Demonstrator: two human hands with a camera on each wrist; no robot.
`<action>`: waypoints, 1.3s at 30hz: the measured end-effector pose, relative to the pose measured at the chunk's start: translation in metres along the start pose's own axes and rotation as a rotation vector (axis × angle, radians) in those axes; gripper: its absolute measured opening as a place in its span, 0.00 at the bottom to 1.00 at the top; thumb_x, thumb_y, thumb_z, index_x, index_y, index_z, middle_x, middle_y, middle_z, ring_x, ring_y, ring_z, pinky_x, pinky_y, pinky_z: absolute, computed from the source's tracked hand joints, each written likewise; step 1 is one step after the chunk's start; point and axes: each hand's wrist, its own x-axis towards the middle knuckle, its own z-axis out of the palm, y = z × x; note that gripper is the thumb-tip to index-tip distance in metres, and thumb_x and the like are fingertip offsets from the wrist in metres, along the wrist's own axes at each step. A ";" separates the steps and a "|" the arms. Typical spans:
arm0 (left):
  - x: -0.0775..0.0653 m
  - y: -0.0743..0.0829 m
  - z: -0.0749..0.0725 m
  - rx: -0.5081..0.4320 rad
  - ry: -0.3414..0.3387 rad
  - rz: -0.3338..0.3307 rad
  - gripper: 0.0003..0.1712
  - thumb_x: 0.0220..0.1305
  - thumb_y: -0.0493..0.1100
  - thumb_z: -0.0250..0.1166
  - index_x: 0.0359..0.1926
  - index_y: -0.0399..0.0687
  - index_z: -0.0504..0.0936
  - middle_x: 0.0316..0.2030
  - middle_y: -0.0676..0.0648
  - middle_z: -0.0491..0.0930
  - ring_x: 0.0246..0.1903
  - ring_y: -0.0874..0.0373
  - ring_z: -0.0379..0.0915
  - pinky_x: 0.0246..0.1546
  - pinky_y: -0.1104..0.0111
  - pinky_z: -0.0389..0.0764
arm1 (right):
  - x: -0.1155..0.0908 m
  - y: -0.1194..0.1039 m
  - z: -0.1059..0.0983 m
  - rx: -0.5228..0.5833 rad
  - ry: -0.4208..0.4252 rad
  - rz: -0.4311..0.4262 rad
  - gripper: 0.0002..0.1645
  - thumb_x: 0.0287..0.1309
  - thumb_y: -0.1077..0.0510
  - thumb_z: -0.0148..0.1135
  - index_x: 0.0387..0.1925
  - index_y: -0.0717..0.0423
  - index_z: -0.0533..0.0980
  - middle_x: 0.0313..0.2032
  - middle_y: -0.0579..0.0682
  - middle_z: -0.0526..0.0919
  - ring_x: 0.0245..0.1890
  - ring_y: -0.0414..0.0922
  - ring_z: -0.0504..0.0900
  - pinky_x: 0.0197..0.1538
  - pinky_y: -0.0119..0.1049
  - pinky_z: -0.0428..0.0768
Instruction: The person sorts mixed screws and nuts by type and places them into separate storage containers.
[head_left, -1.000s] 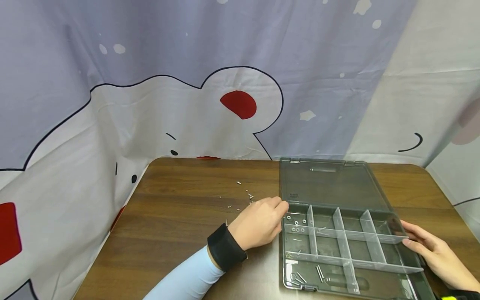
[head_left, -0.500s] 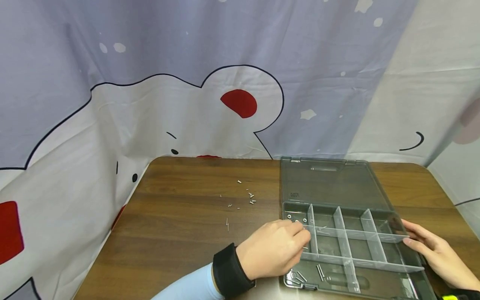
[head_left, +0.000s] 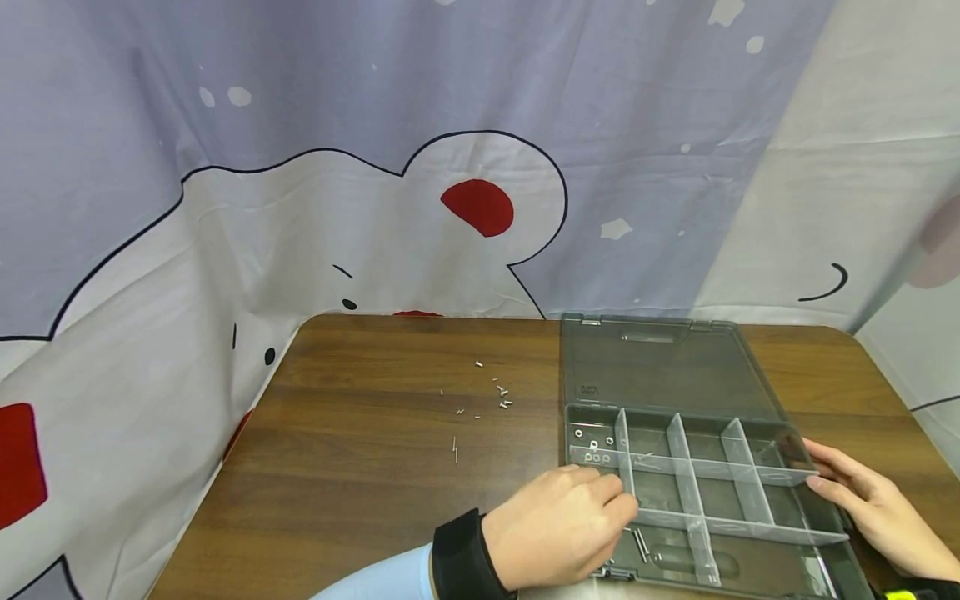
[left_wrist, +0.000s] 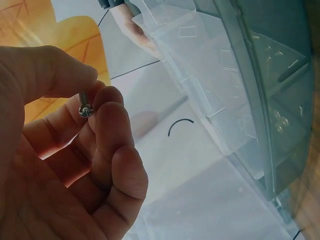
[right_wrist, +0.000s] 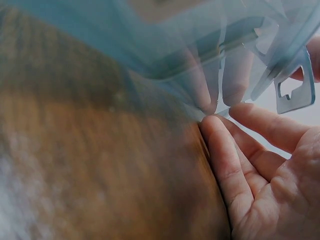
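Note:
My left hand [head_left: 558, 529] is over the front left part of a smoky clear compartment box [head_left: 720, 454]. Between thumb and fingertips it pinches a small cross-head screw [left_wrist: 86, 109], its head showing in the left wrist view; the hand hides the screw in the head view. At the box's right side, my right hand [head_left: 873, 508] touches the outer wall with its fingertips, fingers fairly straight. Small nuts [head_left: 594, 444] lie in the back left compartment. Longer screws [head_left: 641, 546] lie in the wide front compartment, partly covered by my left hand.
The box's lid [head_left: 652, 367] is folded back flat on the wooden table [head_left: 360, 467]. Several tiny screws [head_left: 503, 392] and two thin pins [head_left: 454, 450] are scattered left of the box. A patterned curtain [head_left: 360, 225] hangs behind the table.
My left hand has moved from the box's back left corner toward the front, over the front left compartments. The right hand stays at the box's right side.

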 end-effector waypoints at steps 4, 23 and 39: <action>-0.002 0.000 -0.004 -0.037 -0.090 -0.036 0.22 0.67 0.62 0.61 0.50 0.53 0.79 0.41 0.56 0.80 0.39 0.62 0.79 0.42 0.72 0.79 | 0.000 0.000 0.000 -0.002 -0.006 0.007 0.34 0.76 0.65 0.51 0.78 0.67 0.56 0.61 0.11 0.60 0.55 0.08 0.61 0.45 0.09 0.67; -0.012 -0.035 -0.011 -0.191 -0.341 -0.352 0.71 0.49 0.91 0.52 0.84 0.58 0.48 0.84 0.44 0.42 0.80 0.34 0.49 0.70 0.35 0.65 | 0.000 -0.002 0.000 -0.001 0.008 -0.003 0.33 0.76 0.66 0.51 0.77 0.67 0.57 0.61 0.10 0.61 0.55 0.08 0.61 0.46 0.08 0.66; -0.039 -0.110 0.017 -0.193 -0.404 -0.539 0.52 0.61 0.70 0.68 0.78 0.52 0.63 0.77 0.43 0.63 0.73 0.42 0.66 0.70 0.46 0.71 | 0.000 0.002 0.001 0.004 0.013 -0.031 0.34 0.75 0.68 0.51 0.78 0.66 0.56 0.62 0.12 0.60 0.56 0.07 0.60 0.47 0.07 0.64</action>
